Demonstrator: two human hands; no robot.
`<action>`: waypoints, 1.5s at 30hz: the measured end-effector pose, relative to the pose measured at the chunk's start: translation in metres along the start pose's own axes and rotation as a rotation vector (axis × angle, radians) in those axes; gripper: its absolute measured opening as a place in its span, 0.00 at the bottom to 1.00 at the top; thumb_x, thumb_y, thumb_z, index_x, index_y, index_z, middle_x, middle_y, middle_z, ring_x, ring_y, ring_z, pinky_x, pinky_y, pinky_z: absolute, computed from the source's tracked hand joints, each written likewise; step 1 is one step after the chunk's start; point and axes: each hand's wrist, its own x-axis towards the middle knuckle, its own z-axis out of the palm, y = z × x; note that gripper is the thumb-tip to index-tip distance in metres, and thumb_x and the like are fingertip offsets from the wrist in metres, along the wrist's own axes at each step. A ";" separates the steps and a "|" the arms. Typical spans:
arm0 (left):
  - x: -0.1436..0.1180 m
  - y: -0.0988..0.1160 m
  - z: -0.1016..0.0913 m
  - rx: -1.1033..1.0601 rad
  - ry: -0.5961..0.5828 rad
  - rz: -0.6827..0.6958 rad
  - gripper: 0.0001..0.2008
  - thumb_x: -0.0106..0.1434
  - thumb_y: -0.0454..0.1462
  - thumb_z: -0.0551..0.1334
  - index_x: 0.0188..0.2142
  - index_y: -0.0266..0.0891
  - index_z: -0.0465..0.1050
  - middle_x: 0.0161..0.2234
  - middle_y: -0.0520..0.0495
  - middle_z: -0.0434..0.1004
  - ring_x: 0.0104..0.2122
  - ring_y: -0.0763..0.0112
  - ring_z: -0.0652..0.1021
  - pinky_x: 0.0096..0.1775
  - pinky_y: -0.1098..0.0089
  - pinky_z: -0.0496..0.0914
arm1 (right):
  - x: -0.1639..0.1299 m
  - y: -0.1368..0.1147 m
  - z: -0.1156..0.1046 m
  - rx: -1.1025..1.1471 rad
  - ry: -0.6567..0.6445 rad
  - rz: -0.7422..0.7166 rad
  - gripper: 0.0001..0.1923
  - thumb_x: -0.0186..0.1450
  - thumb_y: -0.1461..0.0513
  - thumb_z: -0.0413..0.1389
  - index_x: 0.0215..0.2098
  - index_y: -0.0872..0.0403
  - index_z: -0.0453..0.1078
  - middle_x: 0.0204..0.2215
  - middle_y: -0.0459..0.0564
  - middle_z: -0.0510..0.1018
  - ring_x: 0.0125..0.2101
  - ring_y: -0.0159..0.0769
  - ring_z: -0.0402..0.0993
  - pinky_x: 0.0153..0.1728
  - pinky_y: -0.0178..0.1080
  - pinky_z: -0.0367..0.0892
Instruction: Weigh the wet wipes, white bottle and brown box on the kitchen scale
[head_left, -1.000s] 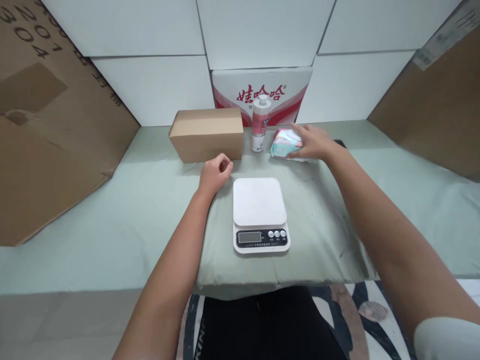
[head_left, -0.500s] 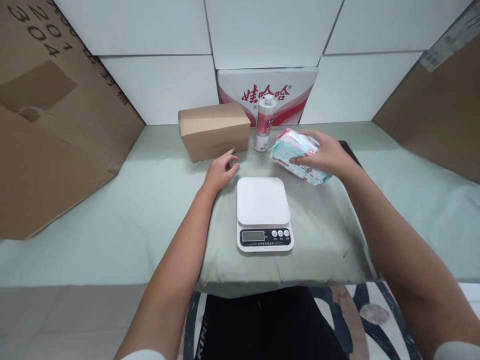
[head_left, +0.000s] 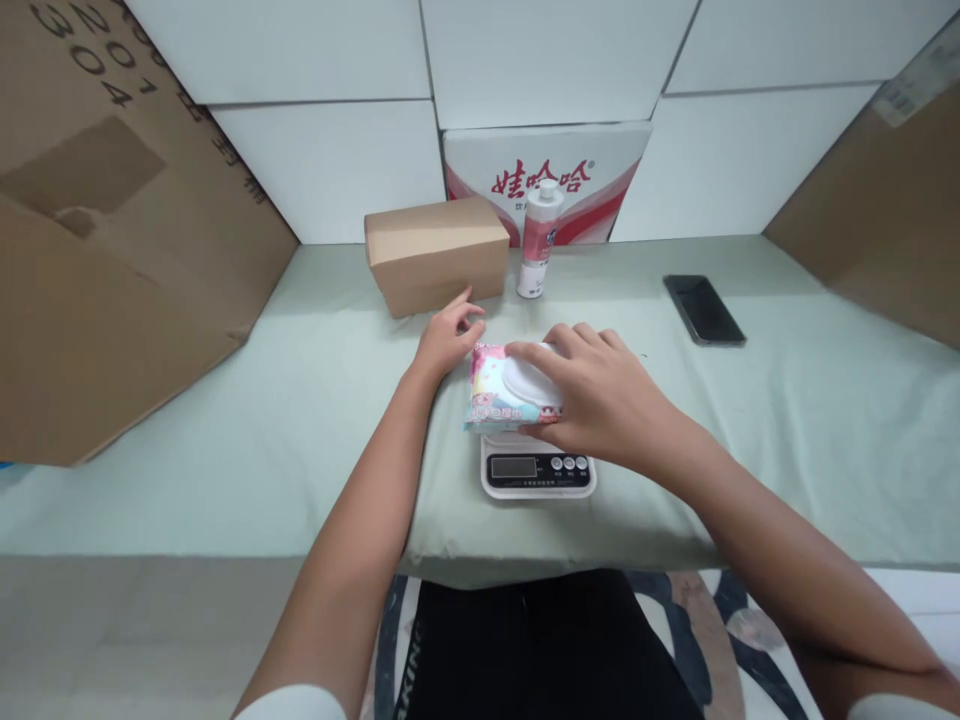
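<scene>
1. Right hand [head_left: 600, 400]: laid palm-down across the wipes pack [head_left: 499, 388], fingers spread over its top and its white flap lid, thumb side toward the body. Grip reads as a flat clasp from above, suited to settling a soft pack level without letting it sag.
2. Wipes pack: soft pink-and-blue packet, lying flat on the platform of the kitchen scale [head_left: 538, 470], covering it fully; left edge overhangs slightly. Centred there, presumably so the full weight bears on the platform.
3. Kitchen scale: white, on the green cloth [head_left: 300, 400], display and three buttons facing the body and left uncovered, so a reading stays legible. Digits too small to tell.
4. Left hand [head_left: 446, 335]: resting on the cloth just left of the pack, fingers loosely curled, index extended, holding nothing; fingertips close to the pack's upper left corner, contact not discernible. Placed as if to steady or guide.
5. Cardboard box [head_left: 437, 252]: closed, set back behind the left hand, apart from the scale.
6. Bottle [head_left: 540, 240]: upright, white cap, pink label, just right of the box, in front of a printed carton [head_left: 547, 175].
7. Phone [head_left: 703, 309]: face-up, dark screen, well right of the scale, out of the way of both hands.
</scene>
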 end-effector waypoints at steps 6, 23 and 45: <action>0.000 0.001 0.000 -0.007 -0.002 -0.016 0.11 0.63 0.40 0.63 0.43 0.43 0.80 0.70 0.41 0.66 0.37 0.66 0.81 0.47 0.59 0.75 | -0.002 0.001 0.000 -0.002 -0.021 0.015 0.38 0.61 0.51 0.66 0.67 0.49 0.66 0.49 0.61 0.76 0.46 0.55 0.70 0.45 0.49 0.60; -0.002 0.004 -0.002 -0.097 0.110 0.017 0.10 0.64 0.42 0.61 0.39 0.41 0.79 0.55 0.42 0.82 0.32 0.70 0.75 0.39 0.65 0.74 | -0.003 0.116 0.047 0.911 0.062 0.113 0.39 0.54 0.32 0.63 0.51 0.49 0.75 0.42 0.52 0.79 0.34 0.42 0.74 0.37 0.45 0.73; -0.002 0.005 -0.003 -0.132 0.102 0.023 0.10 0.63 0.43 0.61 0.38 0.42 0.78 0.47 0.45 0.83 0.31 0.71 0.74 0.36 0.67 0.73 | -0.017 0.086 0.013 0.706 -0.183 -0.058 0.47 0.55 0.51 0.70 0.68 0.46 0.58 0.63 0.56 0.70 0.60 0.57 0.72 0.59 0.56 0.72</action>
